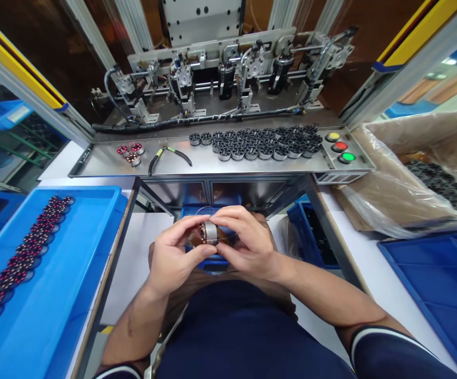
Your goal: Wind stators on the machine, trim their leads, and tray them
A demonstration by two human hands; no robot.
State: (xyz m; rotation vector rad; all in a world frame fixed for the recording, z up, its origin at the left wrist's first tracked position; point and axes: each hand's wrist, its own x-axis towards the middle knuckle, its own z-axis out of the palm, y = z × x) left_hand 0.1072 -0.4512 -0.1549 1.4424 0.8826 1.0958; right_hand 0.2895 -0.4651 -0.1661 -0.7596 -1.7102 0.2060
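Between my two hands, above my lap, is a wound motor stator with a silvery outer ring and copper windings on its left face. My left hand grips its left side between thumb and fingers. From the other side, my right hand holds it with the thumb below and the fingers over the top. A thin wire loop curves up above the stator. Part of the stator is covered by my fingers.
Pliers lie on the metal tray, between a few wound stators and rows of black-ended stators. Behind stands a machine fixture. A blue tray with wound stators is left; a lined carton and push buttons are right.
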